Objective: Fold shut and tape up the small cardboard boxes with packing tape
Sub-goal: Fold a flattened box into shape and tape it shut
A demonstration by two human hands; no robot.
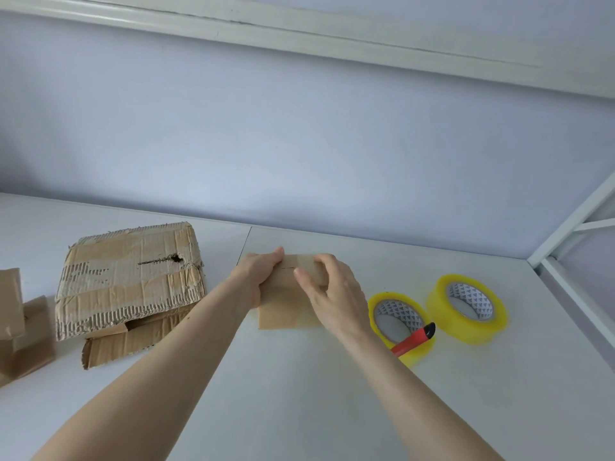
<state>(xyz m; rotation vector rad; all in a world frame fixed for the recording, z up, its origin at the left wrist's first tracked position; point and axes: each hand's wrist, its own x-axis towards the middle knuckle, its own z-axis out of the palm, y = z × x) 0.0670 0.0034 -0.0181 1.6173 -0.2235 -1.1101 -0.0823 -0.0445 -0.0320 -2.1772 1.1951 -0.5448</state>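
A small brown cardboard box (pixel 288 307) stands on the white table (pixel 299 394) in the middle of the view. My left hand (pixel 258 277) grips its left side, thumb on the top. My right hand (pixel 332 291) presses on the top flaps from the right, fingers curled over the far edge. Two rolls of yellowish packing tape lie to the right: the nearer roll (pixel 399 324) and the farther roll (pixel 467 309). A red-and-black cutter (pixel 414 337) rests in the nearer roll's core.
A large torn cardboard box (pixel 129 277) lies at the left with a loose flap below it. More small cardboard boxes (pixel 23 331) sit at the far left edge. A white metal frame (pixel 572 271) borders the table at the right. A wall stands behind.
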